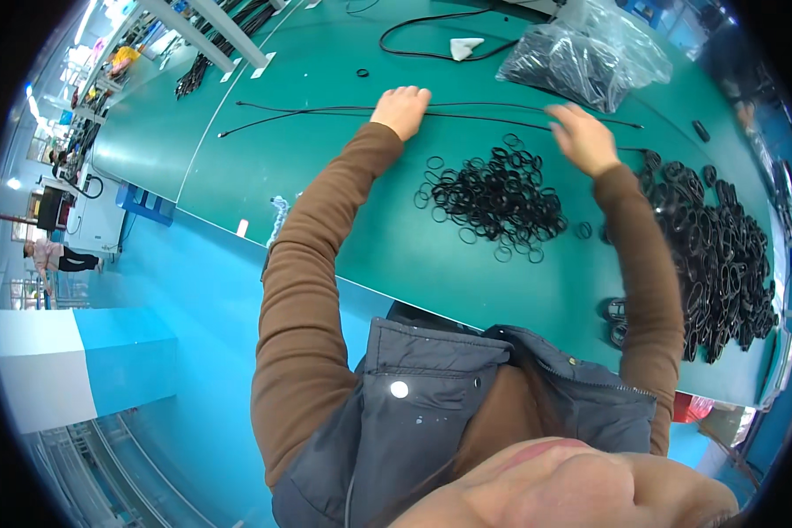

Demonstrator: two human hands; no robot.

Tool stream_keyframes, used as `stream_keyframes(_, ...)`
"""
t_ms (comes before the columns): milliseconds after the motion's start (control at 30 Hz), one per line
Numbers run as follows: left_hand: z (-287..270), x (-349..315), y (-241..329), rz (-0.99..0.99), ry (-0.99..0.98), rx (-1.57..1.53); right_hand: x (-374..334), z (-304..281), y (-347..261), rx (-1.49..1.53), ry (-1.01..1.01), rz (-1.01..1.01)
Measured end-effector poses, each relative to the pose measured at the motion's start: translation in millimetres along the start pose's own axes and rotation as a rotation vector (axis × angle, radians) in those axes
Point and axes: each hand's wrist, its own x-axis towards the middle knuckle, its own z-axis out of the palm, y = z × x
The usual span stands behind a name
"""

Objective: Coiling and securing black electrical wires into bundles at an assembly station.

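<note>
My left hand (401, 109) rests on the green table (326, 202), its fingers pressing on thin black cables (308, 111) that run across the far side. My right hand (583, 138) hovers over the same cables farther right, fingers curled around them as far as I can tell. Between my forearms lies a loose pile of small black rubber rings (497, 197). A much larger heap of coiled black bands (722, 255) fills the table's right side.
A clear plastic bag of black rings (581, 57) lies at the far right, next to a white scrap (465, 47) and a looped black cord (414, 40). Another person (57, 257) is bent over far off to the left. Blue floor lies below the table's near edge.
</note>
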Motion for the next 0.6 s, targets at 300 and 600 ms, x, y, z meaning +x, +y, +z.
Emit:
stream_keyframes(300, -88, -9, -49, 0.044, 0.712, -0.118, 115, -37, -66, -0.189, 0.127, -0.123)
stream_keyframes(600, -141, -94, -34, 0.054, -0.37, -1.199, 22, -207, 64, -0.111, 0.193, -0.036)
